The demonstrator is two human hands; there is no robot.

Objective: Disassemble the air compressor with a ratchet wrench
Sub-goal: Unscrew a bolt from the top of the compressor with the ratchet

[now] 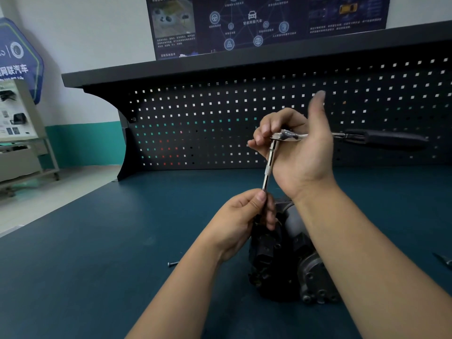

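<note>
The black and grey air compressor [288, 260] lies on the blue bench top, partly hidden by both forearms. A chrome ratchet wrench [291, 136] with a black handle [386, 140] is held level above it, and a slim extension bar [269, 165] hangs down from its head. My right hand [300, 152] grips the wrench head, thumb pointing up. My left hand [247, 221] pinches the lower end of the extension bar just above the compressor. The bar's tip is hidden behind my left fingers.
A loose screw [173, 263] lies on the bench top [97, 241] left of my left forearm. A dark tool tip [444, 259] shows at the right edge. A perforated back panel [220, 123] under a shelf closes the far side. A display stand [19, 128] is at far left.
</note>
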